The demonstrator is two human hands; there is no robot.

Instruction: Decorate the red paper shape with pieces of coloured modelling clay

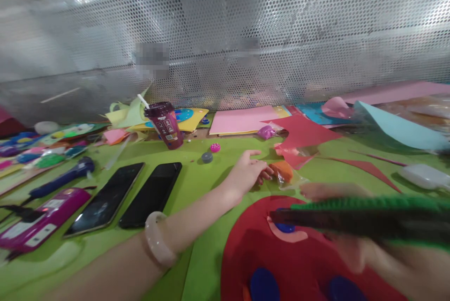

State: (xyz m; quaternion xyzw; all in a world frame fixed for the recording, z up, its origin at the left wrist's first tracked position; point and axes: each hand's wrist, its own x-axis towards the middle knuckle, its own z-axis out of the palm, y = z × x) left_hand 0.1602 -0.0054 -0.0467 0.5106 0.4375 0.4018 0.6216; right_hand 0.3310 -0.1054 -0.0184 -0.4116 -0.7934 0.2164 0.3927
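Observation:
My left hand (248, 169) reaches forward over the green mat, a pale bangle (157, 240) on its wrist. Its fingers are pinched on a small clear bag of orange stuff (284, 173). My right hand (355, 240) is blurred at the lower right and grips a long green and black tool (365, 214) that lies across the view. Under both hands lies a red round paper shape (281, 259) with blue dots and a pale cut-out.
Two black phones (130, 195) lie on the green mat (197, 174) at the left, beside a purple packet (42, 221) and a blue tool (63, 180). A purple cup with a straw (165, 125) stands behind. Coloured paper sheets (246, 120) lie along the perforated metal wall (246, 33).

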